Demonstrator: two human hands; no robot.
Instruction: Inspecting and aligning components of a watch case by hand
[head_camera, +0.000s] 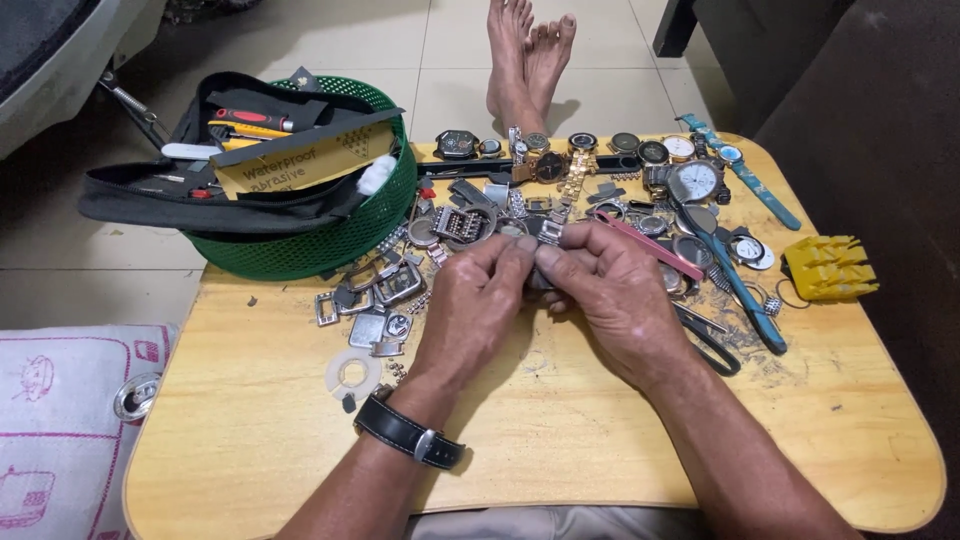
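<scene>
A small metal watch part (541, 233), most of it hidden, sat pinched between the fingertips of both hands above the middle of a low wooden table (250, 420). The left hand (475, 300), a black-strapped watch on its wrist, closed thumb and fingers on one end; the right hand (610, 290) gripped the other. Loose buckles (375, 290), wristwatches (580, 150) and blue-handled pliers (745, 295) lay scattered just beyond. A green basket (330, 235) holding a black tool pouch (200, 200) stood at the table's far left corner.

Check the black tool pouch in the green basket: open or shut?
Open: the black pouch lies unzipped across the green basket, tools and a sandpaper sheet showing.
</scene>
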